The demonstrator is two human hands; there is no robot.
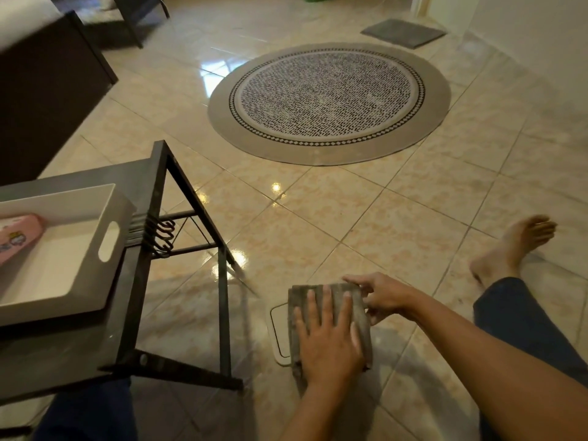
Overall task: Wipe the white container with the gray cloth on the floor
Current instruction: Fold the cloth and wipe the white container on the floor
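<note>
White container (276, 332) lay on the tiled floor (381, 224), low center of the head view, mostly hidden under a gray cloth (334, 297); only its rounded left edge w/ a dark outline showed. Cloth was folded & draped over it. Left hand (327, 338) pressed flat on the cloth, fingers spread, palm down, not curled around anything. Right hand (380, 296) sat at the cloth's far right corner, fingertips pinching the cloth edge; whether it also touched the container underneath, can't tell. Both forearms bare.

Left of the hands stood a dark metal-framed glass table (152, 198); on it a white tray (108, 237) w/ a cut-out handle, holding a pink case (19, 232), partly out of frame. Round patterned rug (329, 101) lay further out on the floor, a small gray mat (403, 32) beyond it. Person's bare foot (512, 246) & blue trouser leg (521, 319) stretched out at right, near the cloth but apart.
</note>
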